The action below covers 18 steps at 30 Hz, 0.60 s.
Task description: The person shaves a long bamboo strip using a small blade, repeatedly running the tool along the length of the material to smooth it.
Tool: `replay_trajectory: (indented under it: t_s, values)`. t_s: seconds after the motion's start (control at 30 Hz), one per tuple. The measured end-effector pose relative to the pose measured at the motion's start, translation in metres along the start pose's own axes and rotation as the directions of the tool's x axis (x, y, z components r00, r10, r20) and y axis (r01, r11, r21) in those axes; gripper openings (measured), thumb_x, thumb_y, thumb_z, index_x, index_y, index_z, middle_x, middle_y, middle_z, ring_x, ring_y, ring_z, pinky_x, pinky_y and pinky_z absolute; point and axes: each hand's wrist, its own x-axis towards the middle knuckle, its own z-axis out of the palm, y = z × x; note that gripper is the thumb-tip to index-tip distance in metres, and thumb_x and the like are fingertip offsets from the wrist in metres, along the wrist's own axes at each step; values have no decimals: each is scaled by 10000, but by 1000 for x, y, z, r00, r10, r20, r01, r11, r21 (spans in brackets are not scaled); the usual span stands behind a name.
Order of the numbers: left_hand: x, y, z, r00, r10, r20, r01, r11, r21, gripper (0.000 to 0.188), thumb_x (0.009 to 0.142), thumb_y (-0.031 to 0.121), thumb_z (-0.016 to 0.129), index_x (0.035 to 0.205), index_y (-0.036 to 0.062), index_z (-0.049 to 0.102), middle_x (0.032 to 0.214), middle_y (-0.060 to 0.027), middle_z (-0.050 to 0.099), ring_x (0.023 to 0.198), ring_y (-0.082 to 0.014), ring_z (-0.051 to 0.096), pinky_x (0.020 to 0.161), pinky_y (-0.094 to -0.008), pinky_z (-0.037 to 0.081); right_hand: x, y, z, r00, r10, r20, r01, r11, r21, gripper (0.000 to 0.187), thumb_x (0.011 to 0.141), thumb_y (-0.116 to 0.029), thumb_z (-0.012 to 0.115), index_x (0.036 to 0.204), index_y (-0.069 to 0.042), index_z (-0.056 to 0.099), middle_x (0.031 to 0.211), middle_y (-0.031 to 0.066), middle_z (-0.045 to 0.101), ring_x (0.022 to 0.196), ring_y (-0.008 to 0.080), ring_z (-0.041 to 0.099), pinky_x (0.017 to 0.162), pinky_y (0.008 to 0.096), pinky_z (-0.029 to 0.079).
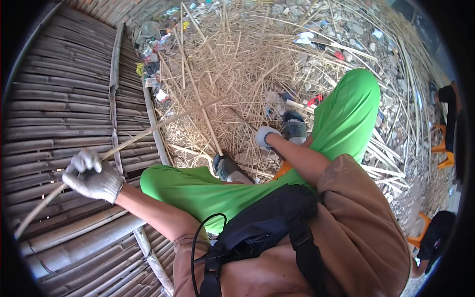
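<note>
My left hand, in a whitish work glove, is closed around a long, thin bamboo strip. The strip slants from the lower left up toward the middle of the view, with its far end over the straw-like litter. My right hand, in a white glove, is closed beside my right shoe, between my knees. A thin dark blade, like a knife's, sticks out from it toward the upper left. Its handle is hidden in the glove. The blade and the strip are apart.
A bamboo-slat wall or platform fills the left side. Bamboo shavings cover the ground ahead, with scraps of rubbish at the edge. Long split strips lie at right, near orange stools and other people. A black bag rests at my waist.
</note>
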Motion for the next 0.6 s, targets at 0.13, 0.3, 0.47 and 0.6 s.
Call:
replay_trajectory:
  t_s: [0.13,0.3,0.47,0.6]
  values:
    - [-7,-39,-20,995,-97,4,96,988,123,526,1059,398,669,702,192,342,695,20,263,607,-156,345,480,-327,379,6,20,7,998,-56,-25,57,996,66,493,981,-333,602,1246,57,745,1025,231,794,960,362,794,813,486,635]
    - [-1,-44,-40,983,-177,57,173,983,64,498,997,317,680,681,195,314,653,12,229,620,-176,341,541,-363,307,-44,-51,-19,985,169,-22,-77,559,825,576,1023,-404,535,1140,135,698,860,261,759,746,389,780,697,498,637]
    - [-1,-68,-29,977,-190,96,192,981,-19,443,976,282,677,677,173,369,622,19,280,556,-153,316,471,-304,234,-60,-74,-25,907,112,-406,118,858,500,555,1006,-455,557,1083,56,759,915,254,777,846,414,783,830,516,629]
    - [-7,-69,-17,985,-168,41,168,986,22,462,972,266,661,669,194,321,594,31,232,526,-129,232,457,-311,187,-109,-137,-92,928,-131,-349,317,769,555,480,1029,-430,531,1008,-5,754,926,275,761,873,449,754,819,561,597]
